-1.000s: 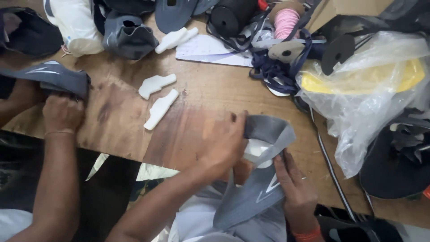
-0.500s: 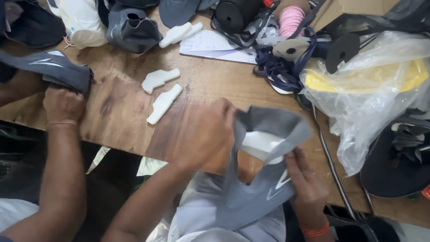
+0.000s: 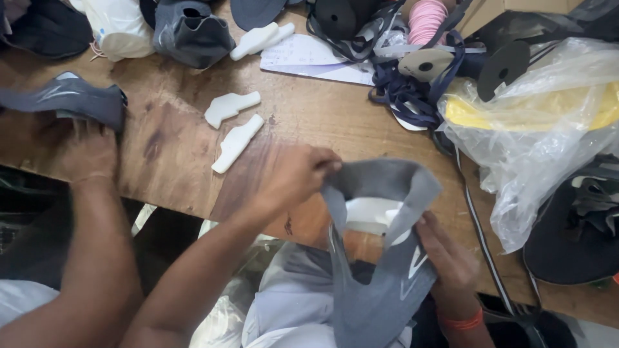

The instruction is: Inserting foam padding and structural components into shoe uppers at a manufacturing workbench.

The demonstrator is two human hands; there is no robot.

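your left hand [image 3: 293, 177] is closed in a pinch on the top edge of the grey shoe upper [image 3: 380, 283]. your right hand [image 3: 451, 261] grips the opposite edge, thumb on the outside and fingers curled behind the fabric. between the two grips the upper is stretched open into a loop, held just above the near edge of the wooden table [image 3: 309, 122], with its tail hanging below your hands towards your lap. a white insert piece [image 3: 371, 212] shows inside the loop, just below your left pinch. it may be tucked against the lining, but the view is too soft to be sure.

the step in hand looks like spreading the upper open around that insert. a further move calls for both pinches to hold firm while the fabric is kept taut.

beyond your left grip lie two white shaped pieces [image 3: 235, 142]. far out on that side, a co-worker's hand [image 3: 87, 151] rests by a second grey upper [image 3: 64, 103].
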